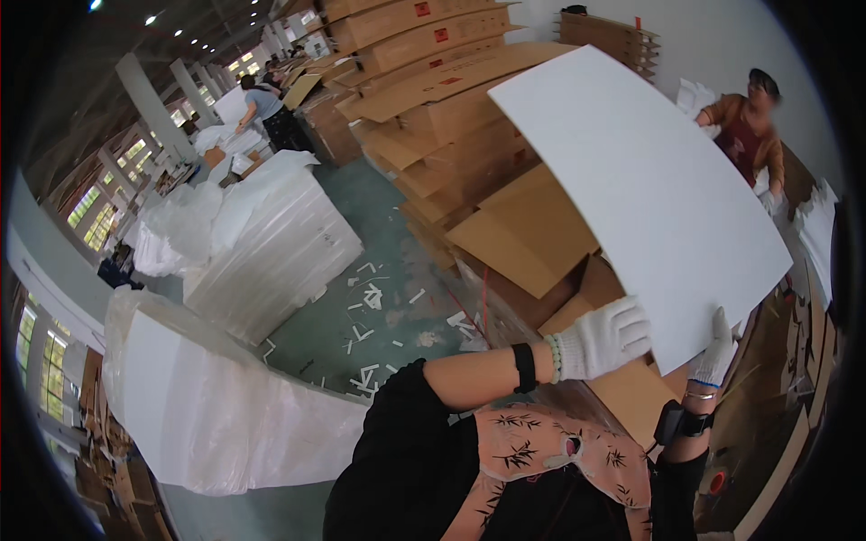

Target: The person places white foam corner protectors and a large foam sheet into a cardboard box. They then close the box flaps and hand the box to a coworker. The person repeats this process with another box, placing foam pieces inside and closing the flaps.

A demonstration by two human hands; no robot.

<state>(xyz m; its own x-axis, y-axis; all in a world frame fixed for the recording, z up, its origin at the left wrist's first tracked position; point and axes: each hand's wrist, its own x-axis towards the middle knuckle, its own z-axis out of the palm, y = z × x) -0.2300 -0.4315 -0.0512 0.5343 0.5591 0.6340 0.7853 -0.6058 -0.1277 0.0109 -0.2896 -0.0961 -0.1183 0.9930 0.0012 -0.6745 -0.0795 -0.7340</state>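
A large white foam sheet (pixel 649 189) is held up at a slant above open cardboard boxes. My left hand (pixel 603 341), in a white knit glove, is closed at the sheet's left edge near the lower corner; its fingertips are partly hidden. On the sheet's near edge, my gloved right hand (pixel 715 353) grips with a finger lying along the top face. Under the sheet stands an open brown carton (pixel 568 293) with raised flaps (pixel 528 230). My left forearm crosses in front of the carton.
Tall stacks of cardboard cartons (pixel 442 45) rise ahead. At the far right a co-worker (pixel 753 135) stands beyond the sheet. Plastic-wrapped white sheet stacks (pixel 271 243) and a wrapped bundle (pixel 225 397) stand left. White scraps (pixel 370 298) litter the green floor. Another person (pixel 266 108) bends farther back.
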